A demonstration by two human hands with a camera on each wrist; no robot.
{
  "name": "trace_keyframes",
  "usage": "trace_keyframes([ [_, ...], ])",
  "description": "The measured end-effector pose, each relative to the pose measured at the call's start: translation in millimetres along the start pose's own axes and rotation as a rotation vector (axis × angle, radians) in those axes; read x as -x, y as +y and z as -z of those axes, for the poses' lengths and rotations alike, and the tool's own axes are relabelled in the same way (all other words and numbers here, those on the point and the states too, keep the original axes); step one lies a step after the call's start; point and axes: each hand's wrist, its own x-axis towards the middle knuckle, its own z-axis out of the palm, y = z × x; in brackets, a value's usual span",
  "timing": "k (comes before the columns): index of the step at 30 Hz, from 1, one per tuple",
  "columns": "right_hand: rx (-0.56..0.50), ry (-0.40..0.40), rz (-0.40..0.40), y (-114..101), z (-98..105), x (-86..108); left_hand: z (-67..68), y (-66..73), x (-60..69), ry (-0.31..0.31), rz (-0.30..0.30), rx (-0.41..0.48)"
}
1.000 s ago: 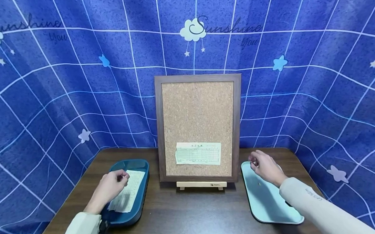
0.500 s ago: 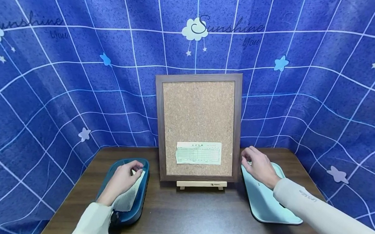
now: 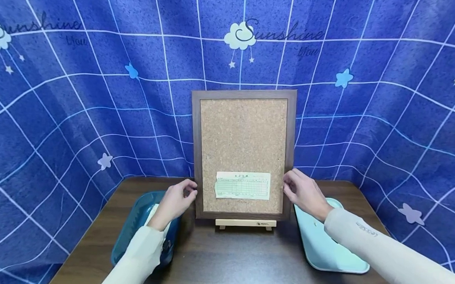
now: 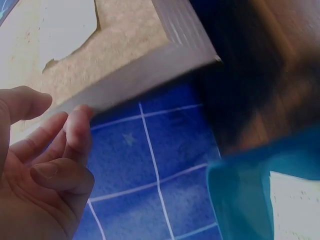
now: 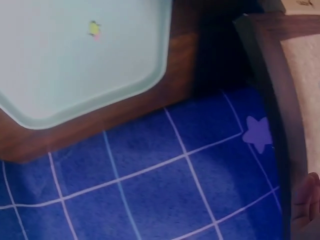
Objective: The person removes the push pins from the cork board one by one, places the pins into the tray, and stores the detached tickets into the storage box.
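Note:
A framed corkboard (image 3: 244, 138) stands upright on a small light wooden easel (image 3: 245, 223). Low on its cork is a printed paper slip (image 3: 242, 185) with a green table on it. My left hand (image 3: 174, 202) is at the board's left frame edge, fingers bent and thumb held apart; nothing shows between them in the left wrist view. At the right frame edge is my right hand (image 3: 304, 191), with its fingers loosely bent and no held thing visible. Only some right fingers (image 5: 306, 202) show in the right wrist view, beside the frame. Whether either hand touches it, I cannot tell.
A dark teal tray (image 3: 124, 234) with paper slips (image 4: 295, 207) stands on the left, partly under my left forearm. On the right lies a pale mint tray (image 3: 336, 263) with a tiny yellow and pink thing (image 5: 95, 29). Blue patterned cloth (image 3: 138, 114) surrounds the brown table (image 3: 223, 263).
My left hand has moved right and up from over the teal tray to the board's left side. My right hand has moved left from above the mint tray to the right frame edge.

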Motion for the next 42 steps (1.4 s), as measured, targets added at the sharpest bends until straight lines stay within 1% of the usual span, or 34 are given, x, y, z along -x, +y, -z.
trace_keyframes([
  [4, 0.004, -0.021, 0.03, -8.1, -2.7, -11.1, -6.8, 9.8, -7.5, -0.018, 0.025, -0.005],
  [7, 0.006, -0.041, 0.039, -14.5, -5.9, -18.1, -12.3, 16.2, -12.1, -0.019, 0.035, -0.016],
  [12, 0.016, -0.083, 0.059, -21.4, -9.4, -27.2, -19.8, 25.9, -17.4, -0.016, 0.028, -0.016],
  [15, 0.016, -0.121, 0.077, -25.5, -8.1, -35.6, -22.8, 29.8, -20.3, -0.021, 0.03, -0.011],
  [19, -0.011, -0.205, 0.077, -33.7, -5.6, -49.4, -25.8, 33.3, -23.2, -0.035, 0.03, -0.014],
  [22, -0.036, -0.266, 0.085, -40.0, -6.3, -58.6, -27.9, 36.0, -24.8, -0.048, 0.016, -0.038],
  [26, -0.039, -0.314, 0.129, -44.8, -11.3, -68.8, -31.6, 40.2, -27.0, -0.052, -0.002, -0.103],
  [28, -0.044, -0.334, 0.139, -46.2, -15.0, -74.2, -33.3, 42.8, -27.8, -0.047, -0.005, -0.127],
  [30, -0.058, -0.355, 0.127, -48.6, -18.8, -80.4, -34.3, 45.4, -28.0, -0.042, -0.003, -0.137],
  [35, -0.094, -0.412, 0.069, -56.6, -28.6, -96.0, -34.0, 51.1, -29.2, -0.02, 0.014, -0.143],
  [38, -0.102, -0.457, 0.04, -60.1, -33.3, -101.5, -33.8, 53.0, -30.9, -0.009, 0.019, -0.158],
  [42, -0.125, -0.503, 0.0, -63.8, -35.2, -105.2, -33.6, 55.4, -32.8, -0.014, 0.012, -0.181],
])
